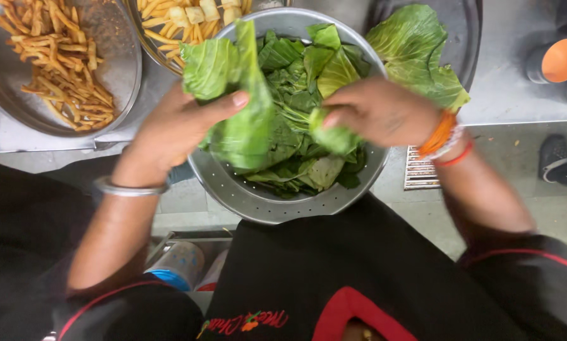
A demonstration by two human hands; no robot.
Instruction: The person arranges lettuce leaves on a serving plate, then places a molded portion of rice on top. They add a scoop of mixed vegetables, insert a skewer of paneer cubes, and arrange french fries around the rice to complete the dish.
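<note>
The person is standing over a steel colander (258,202) full of green leaves (296,107), and its near rim is resting against the person's body at 6 o'clock, probably so that both hands are free for the leaves. The left hand (170,129) is holding up one large leaf (239,95) at about 10 o'clock of the colander; the thumb is pressing on the front of the leaf and the fingers are behind it, so the leaf is hanging open and flat, as if to show its surface. The right hand (378,110) is lying over the heap at about 2 o'clock, with the fingers curled and pinching a smaller folded leaf (334,136) just above the pile.

Another big leaf (416,53) is lying apart in a dark round tray (466,25) at 1 o'clock, outside the colander, so it seems separated from the rest. At 11 o'clock a steel plate (116,82) is holding thin fried sticks (56,63), and at 12 o'clock a second bowl (146,39) is holding pale cut pieces (195,16). An orange cup (558,60) is standing at 3 o'clock on the counter.
</note>
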